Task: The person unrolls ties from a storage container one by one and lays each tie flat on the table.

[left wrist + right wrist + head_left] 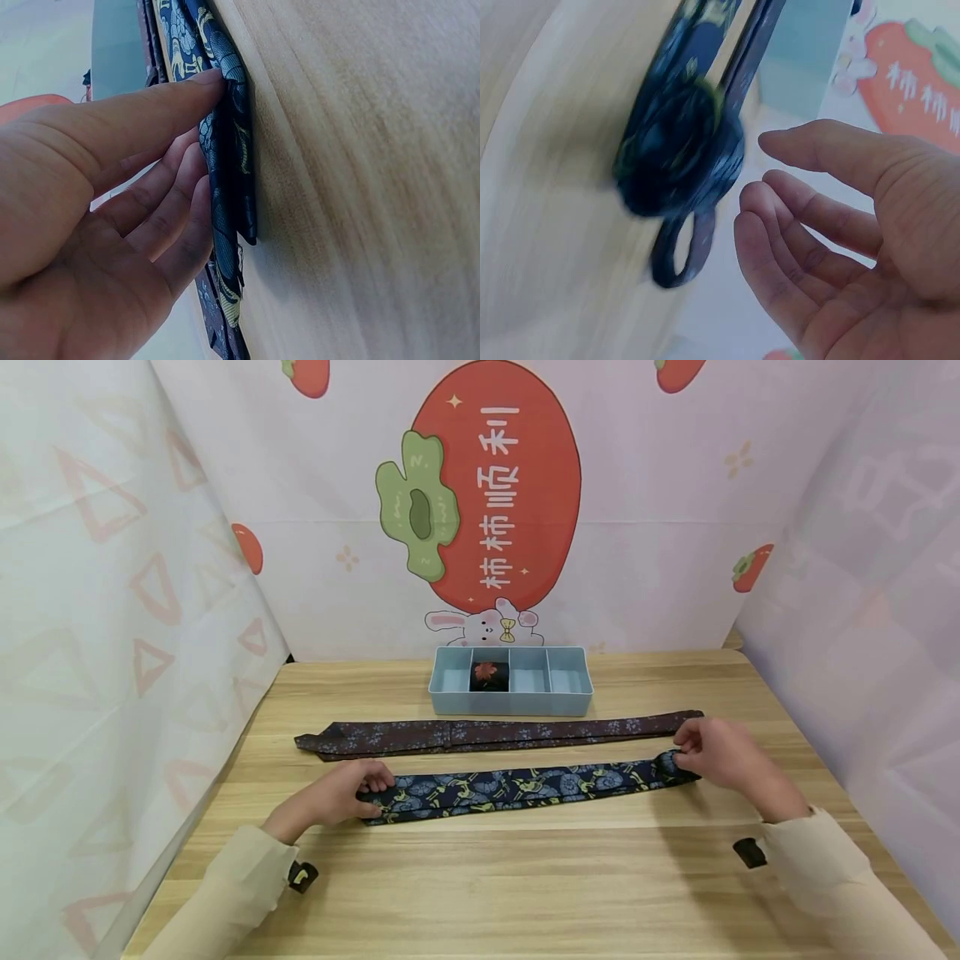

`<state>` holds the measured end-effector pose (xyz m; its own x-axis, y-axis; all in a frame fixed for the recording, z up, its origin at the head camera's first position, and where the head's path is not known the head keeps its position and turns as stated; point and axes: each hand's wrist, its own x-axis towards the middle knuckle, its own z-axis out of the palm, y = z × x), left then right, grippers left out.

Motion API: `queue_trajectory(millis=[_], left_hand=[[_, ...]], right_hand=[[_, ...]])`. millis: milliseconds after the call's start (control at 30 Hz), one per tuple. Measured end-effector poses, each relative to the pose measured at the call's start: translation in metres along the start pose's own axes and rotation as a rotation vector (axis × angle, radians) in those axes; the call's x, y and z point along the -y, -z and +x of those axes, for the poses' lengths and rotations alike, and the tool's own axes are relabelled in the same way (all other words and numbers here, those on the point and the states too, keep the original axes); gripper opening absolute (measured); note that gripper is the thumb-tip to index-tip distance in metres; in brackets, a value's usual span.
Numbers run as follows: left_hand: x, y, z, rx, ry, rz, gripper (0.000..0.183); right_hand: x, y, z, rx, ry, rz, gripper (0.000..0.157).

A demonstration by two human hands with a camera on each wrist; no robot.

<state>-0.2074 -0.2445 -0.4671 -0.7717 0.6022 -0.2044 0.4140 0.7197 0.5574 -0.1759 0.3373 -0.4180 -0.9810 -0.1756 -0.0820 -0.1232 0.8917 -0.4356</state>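
Note:
A navy necktie (495, 789) with blue and yellow figures lies lengthwise across the table, its right end wound into a small roll (671, 150). At the tie's left end, my left hand (352, 789) pinches the fabric between thumb and fingers; in the left wrist view the thumb (150, 112) lies on its edge. My right hand (720, 756) is beside the roll, fingers loosely bent. In the right wrist view a gap shows between those fingers (772, 255) and the roll, which is blurred. Behind it lies a maroon necktie (525, 733) with small blue flowers, stretched out flat.
At the back stands a light blue box (510, 703) with several compartments. A rolled black tie with a red leaf pattern (489, 677) sits in the second compartment from the left. Printed cloth (637, 510) hangs behind and at both sides of the wooden table (510, 893).

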Motion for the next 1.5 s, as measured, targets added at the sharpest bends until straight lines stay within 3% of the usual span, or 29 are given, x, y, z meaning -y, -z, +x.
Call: queue_trajectory(millis=[200,600,1167,1500], left_hand=[[0.002,-0.001,-0.001,-0.001,0.011,-0.002,0.035],[0.011,0.006,-0.008,-0.017,0.005,-0.005,0.035],[0.021,0.013,-0.012,0.001,0.030,0.010,0.038],[0.019,0.015,-0.013,0.002,0.028,0.004,0.037]], right_hand=[[0.014,-0.011,0.005,0.006,0.033,-0.004,0.023],[0.006,-0.023,0.004,-0.053,0.022,-0.063,0.031],[-0.015,0.000,0.003,-0.007,-0.032,-0.009,0.023],[-0.035,0.002,0.004,0.010,-0.074,-0.001,0.019]])
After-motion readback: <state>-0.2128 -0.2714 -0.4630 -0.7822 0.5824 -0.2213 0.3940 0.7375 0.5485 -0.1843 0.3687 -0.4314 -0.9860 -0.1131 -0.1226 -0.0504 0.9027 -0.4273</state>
